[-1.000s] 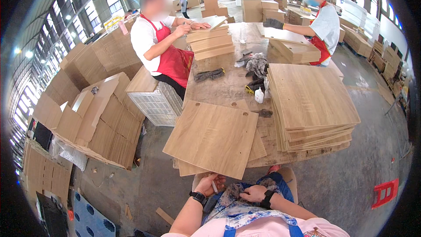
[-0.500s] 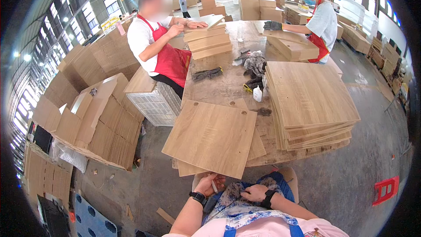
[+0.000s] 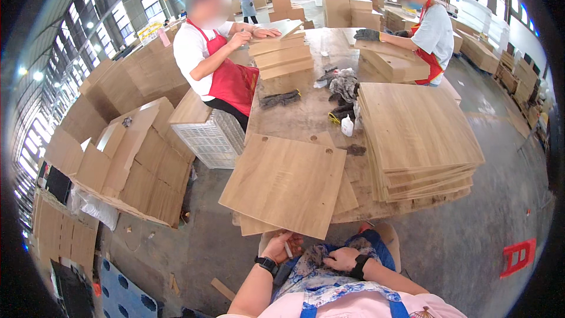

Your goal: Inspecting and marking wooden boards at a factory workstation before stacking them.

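My left hand (image 3: 282,248) is in front of the table's near edge, just below the corner of a wood-grain board. Its fingers are closed around a slim white stick (image 3: 288,250), whose exact kind is unclear. My right hand (image 3: 343,258) lies on my lap over the blue-and-white, stained apron (image 3: 311,266), its fingers curled under; whatever they may grip is hidden. Above the left hand, a wood-grain board (image 3: 285,185) with small round holes overhangs the edge, on top of other boards. To the right rises a stack of similar boards (image 3: 418,126).
On the table (image 3: 312,91) lie dark gloves (image 3: 280,99), a grey rag (image 3: 344,87) and a small white bottle (image 3: 347,125). Two co-workers in red aprons handle boards at the far sides. Cardboard stacks (image 3: 141,165) stand left; a red plastic piece (image 3: 518,257) is on the floor at right.
My hands and the boards near me keep their places. The co-worker at far right has shifted, and a second gloved hand now shows. A person in the background has moved slightly.
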The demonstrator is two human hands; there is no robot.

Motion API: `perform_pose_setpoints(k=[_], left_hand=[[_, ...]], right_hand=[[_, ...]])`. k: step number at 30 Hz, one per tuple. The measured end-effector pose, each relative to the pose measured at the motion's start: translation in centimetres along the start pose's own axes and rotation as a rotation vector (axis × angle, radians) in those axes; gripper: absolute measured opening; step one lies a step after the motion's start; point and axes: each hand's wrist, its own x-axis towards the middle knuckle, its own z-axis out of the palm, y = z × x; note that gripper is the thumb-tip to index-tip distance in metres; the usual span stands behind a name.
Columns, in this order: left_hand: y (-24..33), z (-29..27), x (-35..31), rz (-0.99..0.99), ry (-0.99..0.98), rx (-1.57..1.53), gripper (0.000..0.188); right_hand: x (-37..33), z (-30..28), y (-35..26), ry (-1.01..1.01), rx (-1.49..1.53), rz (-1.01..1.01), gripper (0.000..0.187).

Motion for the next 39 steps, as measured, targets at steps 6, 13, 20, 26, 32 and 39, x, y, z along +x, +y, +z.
perform_pose_setpoints(k=[6,13,20,26,32,39], left_hand=[[-0.3,0.8,0.0,0.014,0.005,0.093,0.021],[2.5,3.6,-2.3,0.122,0.090,0.143,0.016],[2.5,7.0,-1.7,0.112,0.299,0.232,0.032],[1.4,7.4,-1.7,0.156,0.370,0.302,0.031],[1.6,6.9,-1.5,0.146,0.354,0.279,0.032],[1.8,7.5,-1.4,0.150,0.372,0.283,0.031]], right_hand=[[-0.1,0.5,0.5,0.129,0.025,0.062,0.049],[0.1,-2.4,-0.1,0.651,0.350,0.047,0.037],[-1.3,-3.0,-1.1,0.635,0.423,-0.066,0.031],[-1.2,-2.3,-1.8,0.665,0.377,-0.142,0.029],[-0.6,-2.9,-2.3,0.671,0.334,-0.168,0.027],[-0.8,-3.7,-3.6,0.665,0.087,-0.107,0.024]])
